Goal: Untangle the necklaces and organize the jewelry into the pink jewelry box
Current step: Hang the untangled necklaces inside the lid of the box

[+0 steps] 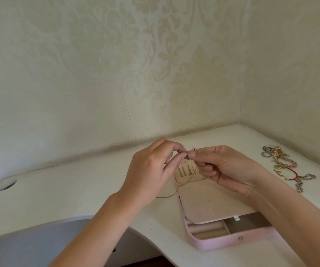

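Pink jewelry box (222, 244) half behind right hand (224, 166), chain (171, 194) end hidden between fingers (196, 154)

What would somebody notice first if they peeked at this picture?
First, the two hands in the middle: the left hand and the right hand meet fingertip to fingertip, both pinching a thin chain that dangles over the open pink jewelry box on the white table. Next, the jumbled pile of jewelry at the table's far right, with beads, rings and a red cord.
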Motion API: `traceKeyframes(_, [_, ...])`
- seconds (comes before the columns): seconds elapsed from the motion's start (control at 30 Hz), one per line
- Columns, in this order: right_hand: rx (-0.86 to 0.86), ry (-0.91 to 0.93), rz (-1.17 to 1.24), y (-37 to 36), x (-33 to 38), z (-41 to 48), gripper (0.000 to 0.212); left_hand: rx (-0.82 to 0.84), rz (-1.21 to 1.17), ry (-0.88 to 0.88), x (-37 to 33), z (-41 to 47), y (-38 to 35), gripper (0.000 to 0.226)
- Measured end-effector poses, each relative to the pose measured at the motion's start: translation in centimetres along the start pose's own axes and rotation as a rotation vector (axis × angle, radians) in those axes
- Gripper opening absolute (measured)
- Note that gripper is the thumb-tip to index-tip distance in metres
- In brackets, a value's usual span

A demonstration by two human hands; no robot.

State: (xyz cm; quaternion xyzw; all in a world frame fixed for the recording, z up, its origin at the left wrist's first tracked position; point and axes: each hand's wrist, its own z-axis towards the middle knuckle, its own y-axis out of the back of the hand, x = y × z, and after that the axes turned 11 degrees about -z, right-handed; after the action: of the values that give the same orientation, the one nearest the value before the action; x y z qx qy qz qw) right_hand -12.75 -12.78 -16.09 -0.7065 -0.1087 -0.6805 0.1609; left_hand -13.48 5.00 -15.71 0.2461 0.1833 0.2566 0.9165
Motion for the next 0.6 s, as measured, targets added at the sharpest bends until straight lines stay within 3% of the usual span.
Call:
traceKeyframes(0.2, [-0.038,0.053,-0.053,0.0,0.1,-0.3,0.023,0.020,-0.089,0.094,-0.2,0.1,0.3,0.011])
traceKeyframes(0.27, [-0.083,0.136,-0.134,-0.2,0.4,-0.6,0.022,-0.008,-0.238,0.253,-0.5,0.1,0.4,0.001])
traceKeyframes(0.4, [-0.213,0.350,-0.220,-0.6,0.8,-1.2,0.010,0.032,-0.554,0.669,-0.8,0.5,1.1,0.009])
traceKeyframes(0.5, [-0.236,0.399,-0.232,-0.7,0.7,-1.1,0.011,0.064,-0.709,0.799,-1.3,0.7,1.7,0.007])
traceKeyframes(0.6, [-0.197,0.427,-0.243,-0.7,0.5,-1.1,0.011,0.066,-0.798,0.859,-1.3,0.9,2.0,0.023])
